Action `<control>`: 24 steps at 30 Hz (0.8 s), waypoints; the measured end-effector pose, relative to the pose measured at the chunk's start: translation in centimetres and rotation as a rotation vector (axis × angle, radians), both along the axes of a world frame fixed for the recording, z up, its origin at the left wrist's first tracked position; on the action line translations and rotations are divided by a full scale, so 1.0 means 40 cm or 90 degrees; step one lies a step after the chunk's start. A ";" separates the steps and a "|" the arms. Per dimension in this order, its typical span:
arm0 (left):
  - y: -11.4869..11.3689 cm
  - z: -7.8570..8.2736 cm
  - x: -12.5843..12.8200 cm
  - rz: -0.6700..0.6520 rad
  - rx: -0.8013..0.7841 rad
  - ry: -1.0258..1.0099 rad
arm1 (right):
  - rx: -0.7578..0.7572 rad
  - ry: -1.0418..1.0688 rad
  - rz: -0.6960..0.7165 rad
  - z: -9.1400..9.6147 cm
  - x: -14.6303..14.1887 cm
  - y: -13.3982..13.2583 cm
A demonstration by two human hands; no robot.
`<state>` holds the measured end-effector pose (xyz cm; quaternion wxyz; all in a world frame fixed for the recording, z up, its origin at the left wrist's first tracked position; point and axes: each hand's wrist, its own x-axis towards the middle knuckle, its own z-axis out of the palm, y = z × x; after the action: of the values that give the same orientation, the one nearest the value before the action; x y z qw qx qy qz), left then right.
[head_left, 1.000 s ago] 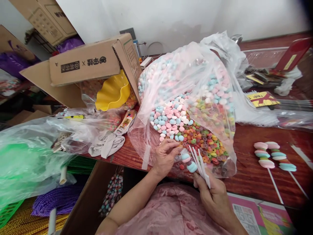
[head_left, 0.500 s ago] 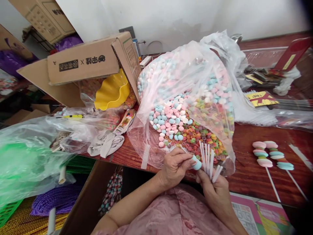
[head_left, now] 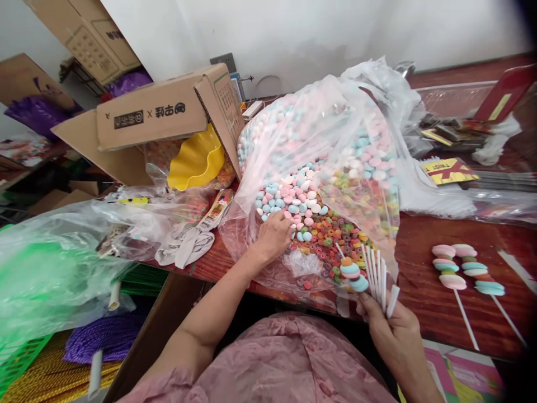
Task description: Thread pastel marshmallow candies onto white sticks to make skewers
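Observation:
A big clear plastic bag (head_left: 335, 129) lies open on the dark red table (head_left: 428, 240), full of pink, blue and white round candies (head_left: 293, 196) and small coloured ring candies (head_left: 335, 240). My left hand (head_left: 274, 235) reaches into the bag, its fingers curled down on the pastel candies. My right hand (head_left: 388, 324) is closed on a bunch of white sticks (head_left: 377, 274); one stick carries a few threaded candies (head_left: 354, 275). Two finished candy sticks (head_left: 461, 268) lie on the table to the right.
An open cardboard box (head_left: 163, 117) with a yellow wavy bowl (head_left: 197, 159) stands at the back left. Plastic bags (head_left: 62, 257) and cloth pile up on the left. Packets and wrappers (head_left: 448, 168) lie at the back right. Purple and gold cords (head_left: 96, 341) sit below.
My left hand has left the stick and moved up into the bag onto the pastel candies. My right hand shifted right with the sticks, and one now carries more candies.

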<state>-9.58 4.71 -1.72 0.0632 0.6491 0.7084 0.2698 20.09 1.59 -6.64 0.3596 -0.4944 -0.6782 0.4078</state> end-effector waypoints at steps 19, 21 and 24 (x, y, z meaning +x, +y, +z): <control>-0.095 -0.044 0.103 -0.147 0.060 0.057 | 0.101 -0.041 0.092 0.023 -0.019 -0.009; -0.107 -0.045 0.078 -0.093 0.103 -0.104 | 0.106 -0.036 0.097 0.022 -0.020 -0.008; -0.129 -0.037 0.050 -0.012 0.074 -0.272 | 0.097 -0.033 0.123 0.027 -0.033 -0.011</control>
<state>-7.59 -0.43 -3.21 0.1768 0.5864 0.6561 0.4409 18.76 1.16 -5.58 0.3374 -0.4083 -0.7610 0.3745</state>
